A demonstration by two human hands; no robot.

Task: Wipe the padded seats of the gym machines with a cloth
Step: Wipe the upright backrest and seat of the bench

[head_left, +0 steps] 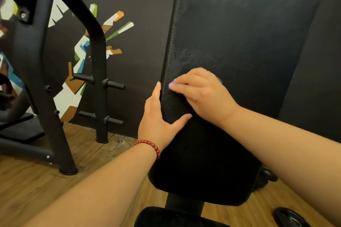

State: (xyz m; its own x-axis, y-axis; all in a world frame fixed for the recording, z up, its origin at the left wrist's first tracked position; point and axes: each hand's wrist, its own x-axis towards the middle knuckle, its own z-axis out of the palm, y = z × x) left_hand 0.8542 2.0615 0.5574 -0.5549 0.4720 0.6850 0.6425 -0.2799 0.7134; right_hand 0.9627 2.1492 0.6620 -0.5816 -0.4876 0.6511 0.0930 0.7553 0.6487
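My right grip (201, 96) is curled over the purple cloth (172, 85), pressing it on the padded backrest (239, 42) near its left seam. The cloth seems light and limp, best held wadded under my fingers. The pad looks firm and grainy; my left grip (158, 118) braces its edge, fingers straight.

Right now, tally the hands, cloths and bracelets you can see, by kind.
hands: 2 (left hand, right hand)
cloth: 1
bracelet: 1
total: 4
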